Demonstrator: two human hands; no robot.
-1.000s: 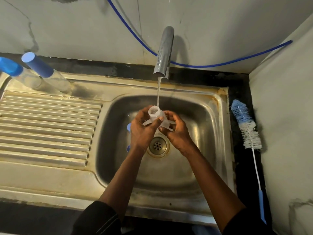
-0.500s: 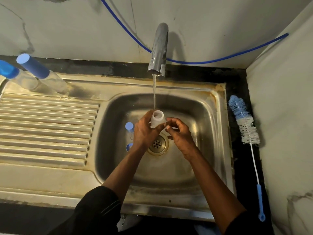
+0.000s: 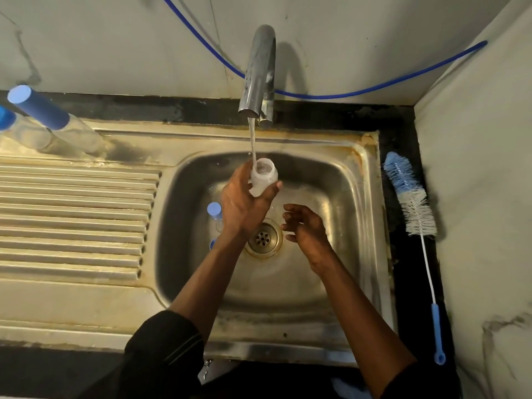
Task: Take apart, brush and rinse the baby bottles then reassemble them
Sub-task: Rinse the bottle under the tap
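The left hand [image 3: 244,207] gripped the bottle body [image 3: 263,180], fingers and thumb curled round its lower wall; the bottle rose from the top of that hand, long axis near upright with a slight tilt, open mouth uppermost and directly under the water stream [image 3: 253,145] from the faucet [image 3: 257,70]. The right hand [image 3: 306,226] held nothing, fingers loosely spread; it sat near the left hand on its thumb side, lower than the bottle, beside the drain [image 3: 262,239]. The left hand was the nearer; emptying would probably require tipping the mouth out of the stream, down toward the basin. A blue cap [image 3: 214,210] lay just behind the left hand's back.
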